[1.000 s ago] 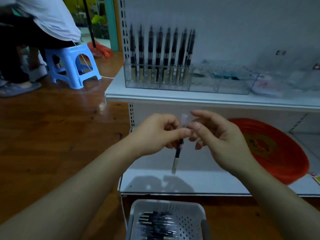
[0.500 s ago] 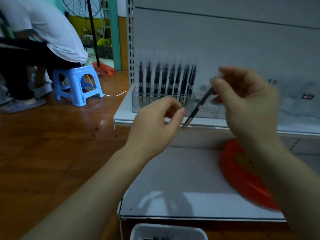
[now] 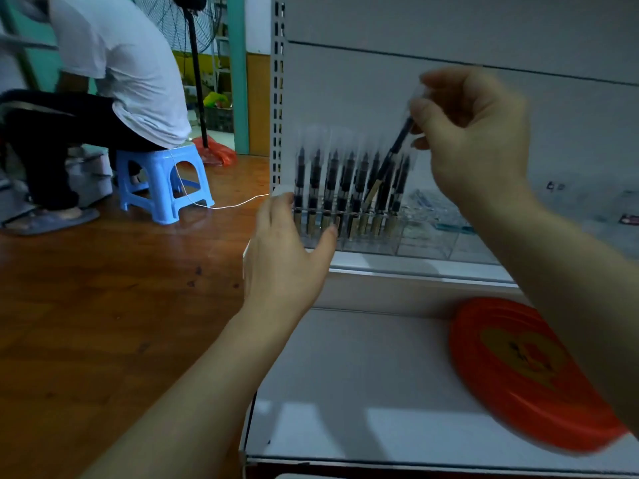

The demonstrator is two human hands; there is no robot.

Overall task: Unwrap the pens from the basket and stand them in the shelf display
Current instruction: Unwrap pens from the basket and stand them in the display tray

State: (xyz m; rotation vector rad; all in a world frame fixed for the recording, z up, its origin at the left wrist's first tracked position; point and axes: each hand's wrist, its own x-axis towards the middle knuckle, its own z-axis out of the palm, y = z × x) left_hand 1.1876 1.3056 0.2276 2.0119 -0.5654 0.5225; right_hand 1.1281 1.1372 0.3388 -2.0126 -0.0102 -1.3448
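At one o'clock from the frame's centre, above the clear rack [image 3: 425, 242]: one pen [image 3: 390, 160], pinched at its dark upper end by the right hand [image 3: 473, 140], thumb and fingers curled round it. Long axis tilted, running from one o'clock down to seven o'clock; pale lower tip aimed down-left at the row of pens [image 3: 345, 191] already upright in the rack, crossing in front of the row's right end. Whether any wrapper clings to it, too blurred to tell.

Step in hand, by judgement: carrying an unwrapped pen in for placing. Next move likely calls for swinging the shaft upright, then lowering the pale tip into a free slot at the row's right end without knocking the neighbours.

At nine o'clock from the pen, the left hand [image 3: 287, 257]: fingers loose, holding nothing, hovering in front of the rack's left end; touching or not, cannot tell. Below, at five o'clock, a red dish [image 3: 518, 375] on the lower shelf [image 3: 345, 392]. Basket barely in view at six o'clock.
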